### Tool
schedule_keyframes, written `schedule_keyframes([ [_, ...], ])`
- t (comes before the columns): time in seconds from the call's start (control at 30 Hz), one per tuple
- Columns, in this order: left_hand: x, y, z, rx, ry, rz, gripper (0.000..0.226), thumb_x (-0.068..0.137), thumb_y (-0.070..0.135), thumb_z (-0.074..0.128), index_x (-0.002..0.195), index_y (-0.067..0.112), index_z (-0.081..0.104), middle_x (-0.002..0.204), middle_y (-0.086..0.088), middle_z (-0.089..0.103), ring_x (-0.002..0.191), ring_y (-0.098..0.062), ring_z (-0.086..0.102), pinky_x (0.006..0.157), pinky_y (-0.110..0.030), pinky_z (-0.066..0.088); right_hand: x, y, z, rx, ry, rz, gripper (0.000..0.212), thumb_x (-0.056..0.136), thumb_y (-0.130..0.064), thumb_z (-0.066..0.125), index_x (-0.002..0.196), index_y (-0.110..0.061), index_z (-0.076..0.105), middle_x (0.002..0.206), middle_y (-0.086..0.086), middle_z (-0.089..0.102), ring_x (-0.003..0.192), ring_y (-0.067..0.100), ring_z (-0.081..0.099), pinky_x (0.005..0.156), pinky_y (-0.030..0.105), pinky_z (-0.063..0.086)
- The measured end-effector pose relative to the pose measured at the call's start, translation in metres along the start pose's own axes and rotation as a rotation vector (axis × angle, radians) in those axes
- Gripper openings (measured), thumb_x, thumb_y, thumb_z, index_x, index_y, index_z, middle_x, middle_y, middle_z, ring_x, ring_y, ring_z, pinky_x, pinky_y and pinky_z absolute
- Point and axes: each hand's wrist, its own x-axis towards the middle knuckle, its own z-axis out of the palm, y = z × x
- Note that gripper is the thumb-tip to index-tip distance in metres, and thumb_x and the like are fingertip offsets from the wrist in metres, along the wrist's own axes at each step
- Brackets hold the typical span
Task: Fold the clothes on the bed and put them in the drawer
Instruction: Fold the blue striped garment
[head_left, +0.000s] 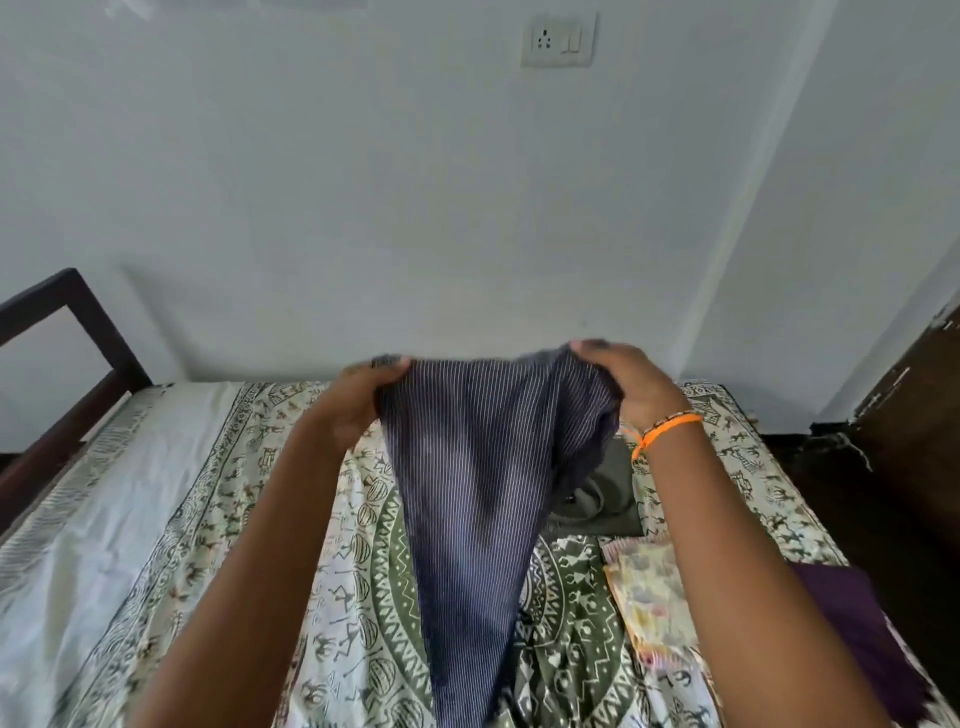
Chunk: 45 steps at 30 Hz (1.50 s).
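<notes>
the navy pinstriped garment (467, 467) hangs in the air over the middle of the bed (171, 519), held up by its top edge and tapering down toward the near edge, where its lower end reaches the printed bedsheet (363, 597). the left hand (358, 400) grips the top left corner with curled fingers, and the right hand (618, 384) pinches the bunched top right corner, an orange thread band (665, 426) on that wrist. the right side is gathered and twisted, so the cloth does not hang flat.

to fold it well, it seems best to shake it out first, spread both corners apart until the top edge is taut, then lay it flat on the bare left part of the bed before doubling it over.

toward the right edge lie a dark grey garment (602, 499), a pale floral cloth (649, 597) and a purple cloth (852, 623), apparently waiting or already folded. the drawer is not in view.
</notes>
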Motion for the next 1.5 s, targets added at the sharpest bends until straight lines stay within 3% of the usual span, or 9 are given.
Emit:
schedule_keyframes([
  [0.17,-0.012,-0.005,-0.01,0.062,-0.053,0.051,0.021,0.084,0.018,0.061,0.102,0.009,0.067,0.108,-0.009,0.069,0.103,-0.023,0.065,0.093,-0.037,0.05,-0.011,0.014,-0.006,-0.172,-0.117,-0.069,0.033,0.081,-0.014,0.063,0.113,-0.006,0.062,0.116,0.014,0.064,0.112,0.03,0.058,0.099,0.043,0.045],
  [0.33,-0.018,-0.016,0.003,0.119,0.084,-0.12,0.014,0.092,0.012,0.053,0.092,0.005,0.066,0.088,-0.005,0.071,0.093,-0.022,0.063,0.084,-0.031,0.051,-0.008,0.032,0.001,0.004,0.05,0.298,0.013,0.092,-0.002,0.049,0.099,0.0,0.06,0.096,0.016,0.061,0.084,0.028,0.058,0.083,0.037,0.047],
  [0.5,-0.021,-0.01,-0.006,-0.17,-0.131,0.118,0.021,0.084,0.012,0.058,0.1,0.007,0.071,0.107,-0.009,0.07,0.103,-0.022,0.065,0.085,-0.031,0.054,-0.011,0.024,-0.001,0.236,-0.081,0.021,0.023,0.086,-0.015,0.055,0.103,-0.002,0.064,0.1,0.01,0.07,0.095,0.024,0.066,0.075,0.03,0.056],
  [0.6,-0.014,-0.012,-0.005,-0.037,0.012,0.011,0.022,0.094,0.017,0.05,0.102,0.003,0.065,0.109,-0.011,0.068,0.113,-0.027,0.059,0.103,-0.039,0.043,-0.008,0.037,0.006,0.151,0.007,0.119,0.029,0.092,-0.008,0.051,0.118,0.004,0.056,0.108,0.016,0.063,0.101,0.03,0.061,0.086,0.04,0.05],
  [0.7,-0.01,-0.005,-0.002,0.092,0.05,-0.01,0.027,0.098,0.021,0.044,0.102,0.003,0.064,0.105,-0.01,0.067,0.114,-0.03,0.057,0.104,-0.041,0.041,-0.004,0.026,0.012,0.113,0.062,0.133,0.016,0.093,-0.01,0.049,0.092,0.001,0.061,0.091,0.014,0.066,0.088,0.029,0.059,0.087,0.041,0.046],
  [0.87,-0.015,0.003,-0.006,-0.163,-0.304,0.211,0.036,0.087,0.017,0.054,0.12,0.005,0.053,0.123,-0.01,0.06,0.116,-0.025,0.055,0.097,-0.038,0.048,-0.005,0.011,0.002,0.192,-0.17,-0.212,0.024,0.087,-0.011,0.053,0.109,-0.008,0.062,0.114,0.012,0.063,0.111,0.029,0.057,0.098,0.045,0.046],
  [1.1,-0.002,-0.017,0.011,0.259,0.069,-0.078,0.027,0.098,0.022,0.045,0.107,0.003,0.062,0.111,-0.013,0.064,0.108,-0.027,0.057,0.099,-0.041,0.042,0.007,0.042,0.0,0.107,0.145,0.172,0.009,0.091,-0.01,0.056,0.088,-0.004,0.062,0.094,0.013,0.064,0.081,0.026,0.062,0.08,0.04,0.05],
  [1.37,-0.007,-0.034,0.008,0.069,-0.11,-0.011,0.024,0.093,0.007,0.048,0.114,0.004,0.058,0.116,-0.012,0.063,0.109,-0.026,0.059,0.093,-0.04,0.049,0.004,0.063,-0.006,0.135,0.076,0.017,0.034,0.089,-0.012,0.057,0.121,0.0,0.055,0.119,0.014,0.062,0.11,0.029,0.058,0.096,0.046,0.046],
  [1.5,0.001,-0.039,0.015,0.05,0.033,-0.069,0.021,0.095,0.017,0.05,0.102,0.002,0.063,0.1,-0.008,0.068,0.097,-0.021,0.063,0.08,-0.03,0.052,0.018,0.064,0.0,0.166,0.286,0.163,0.017,0.09,-0.018,0.059,0.082,-0.003,0.063,0.083,0.012,0.07,0.083,0.028,0.063,0.069,0.035,0.052],
])
